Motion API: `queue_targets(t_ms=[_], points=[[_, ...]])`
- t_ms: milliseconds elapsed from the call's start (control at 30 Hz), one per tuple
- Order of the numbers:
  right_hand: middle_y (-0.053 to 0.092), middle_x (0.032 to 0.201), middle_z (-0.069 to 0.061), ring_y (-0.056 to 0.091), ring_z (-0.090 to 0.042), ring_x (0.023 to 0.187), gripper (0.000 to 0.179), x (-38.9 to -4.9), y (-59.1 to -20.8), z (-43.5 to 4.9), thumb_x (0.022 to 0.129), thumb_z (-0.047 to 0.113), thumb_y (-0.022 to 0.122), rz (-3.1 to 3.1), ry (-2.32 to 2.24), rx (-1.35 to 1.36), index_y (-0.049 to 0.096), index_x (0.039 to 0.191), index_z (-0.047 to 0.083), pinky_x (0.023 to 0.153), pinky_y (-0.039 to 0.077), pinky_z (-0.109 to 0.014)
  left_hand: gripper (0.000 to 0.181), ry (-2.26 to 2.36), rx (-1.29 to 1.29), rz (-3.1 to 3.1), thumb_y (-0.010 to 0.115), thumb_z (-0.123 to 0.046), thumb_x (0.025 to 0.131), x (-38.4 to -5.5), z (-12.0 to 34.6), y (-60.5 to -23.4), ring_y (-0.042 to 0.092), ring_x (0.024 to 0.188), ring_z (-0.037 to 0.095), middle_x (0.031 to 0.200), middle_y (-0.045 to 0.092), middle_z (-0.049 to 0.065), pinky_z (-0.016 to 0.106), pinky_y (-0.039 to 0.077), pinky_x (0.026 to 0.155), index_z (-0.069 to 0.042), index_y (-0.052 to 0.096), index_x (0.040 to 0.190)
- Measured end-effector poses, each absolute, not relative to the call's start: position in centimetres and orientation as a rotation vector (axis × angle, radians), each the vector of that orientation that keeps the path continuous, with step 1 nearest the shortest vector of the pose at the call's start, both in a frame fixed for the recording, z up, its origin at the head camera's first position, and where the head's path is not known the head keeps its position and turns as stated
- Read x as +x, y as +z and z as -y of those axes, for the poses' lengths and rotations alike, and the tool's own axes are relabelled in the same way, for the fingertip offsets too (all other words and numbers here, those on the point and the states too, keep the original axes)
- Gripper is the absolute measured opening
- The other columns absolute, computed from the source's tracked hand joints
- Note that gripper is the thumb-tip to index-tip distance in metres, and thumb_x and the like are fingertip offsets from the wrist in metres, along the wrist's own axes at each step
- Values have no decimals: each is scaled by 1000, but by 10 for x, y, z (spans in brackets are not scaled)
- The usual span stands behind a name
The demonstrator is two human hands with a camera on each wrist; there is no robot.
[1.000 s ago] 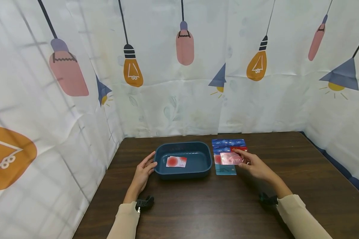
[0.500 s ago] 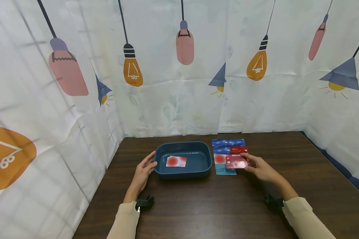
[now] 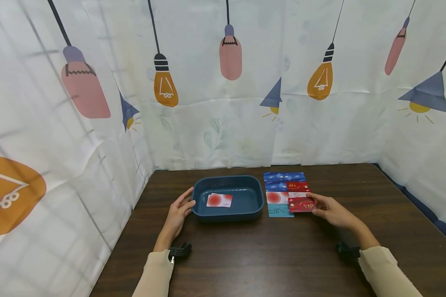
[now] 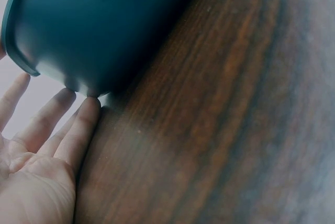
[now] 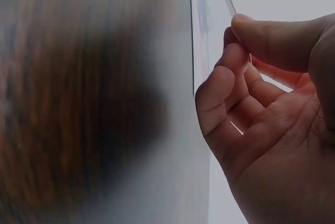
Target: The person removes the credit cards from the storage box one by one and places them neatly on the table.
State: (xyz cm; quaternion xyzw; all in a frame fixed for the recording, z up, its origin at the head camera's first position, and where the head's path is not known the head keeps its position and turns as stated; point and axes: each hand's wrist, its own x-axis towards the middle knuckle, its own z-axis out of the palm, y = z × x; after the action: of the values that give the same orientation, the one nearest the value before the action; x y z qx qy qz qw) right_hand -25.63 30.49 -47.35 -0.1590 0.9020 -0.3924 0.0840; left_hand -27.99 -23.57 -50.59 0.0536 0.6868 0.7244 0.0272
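Observation:
My left hand rests its fingertips against the left end of a dark teal tray. In the left wrist view the fingers lie straight, touching the tray wall. Inside the tray lie white cards with red circles. My right hand pinches the right edge of a red VIP card between thumb and fingers, low over the lower right of a card layout. In that layout are blue cards, another red card, a white card with a red circle and a teal card.
The brown wooden table runs back to a white curtain printed with lamps and bulbs. Each wrist wears a dark band. Dark blue fabric lines the right table edge.
My right hand has moved right and slightly toward me, carrying the red VIP card from over the middle of the layout to its lower right. The left hand and tray have stayed put.

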Motion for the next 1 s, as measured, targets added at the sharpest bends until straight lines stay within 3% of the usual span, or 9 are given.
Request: queue_targets(t_ms=[100, 333, 633, 1000], points=[[55, 122, -21, 52, -29, 103, 64, -256, -474, -309, 100, 14, 65, -2686, -1161, -470, 38, 155, -4, 73, 45, -27, 56, 2237, 170, -2122, 62, -19, 103, -280, 236, -506, 45, 143, 32, 157, 46, 15, 22, 52, 99, -22, 45, 156], [54, 102, -12, 51, -21, 84, 64, -254, -472, -312, 99, 14, 66, -2665, -1150, -434, 38, 155, -3, 66, 47, -27, 56, 2242, 169, -2115, 62, -18, 103, -280, 236, -506, 45, 144, 32, 158, 45, 16, 21, 52, 98, -21, 45, 156], [54, 98, -12, 52, -17, 73, 61, -255, -472, -318, 100, 12, 65, -2634, -1141, -463, 40, 153, -4, 63, 46, -27, 56, 2238, 172, -2124, 62, -19, 103, -279, 236, -506, 45, 144, 31, 158, 46, 15, 22, 52, 97, -21, 45, 156], [53, 99, -11, 52, -15, 74, 61, -255, -475, -322, 100, 13, 64, -2601, -1125, -503, 40, 151, -9, 64, 48, -26, 56, 2247, 149, -2120, 63, -18, 102, -280, 235, -505, 46, 142, 30, 157, 47, 15, 20, 52, 96, -21, 46, 155]])
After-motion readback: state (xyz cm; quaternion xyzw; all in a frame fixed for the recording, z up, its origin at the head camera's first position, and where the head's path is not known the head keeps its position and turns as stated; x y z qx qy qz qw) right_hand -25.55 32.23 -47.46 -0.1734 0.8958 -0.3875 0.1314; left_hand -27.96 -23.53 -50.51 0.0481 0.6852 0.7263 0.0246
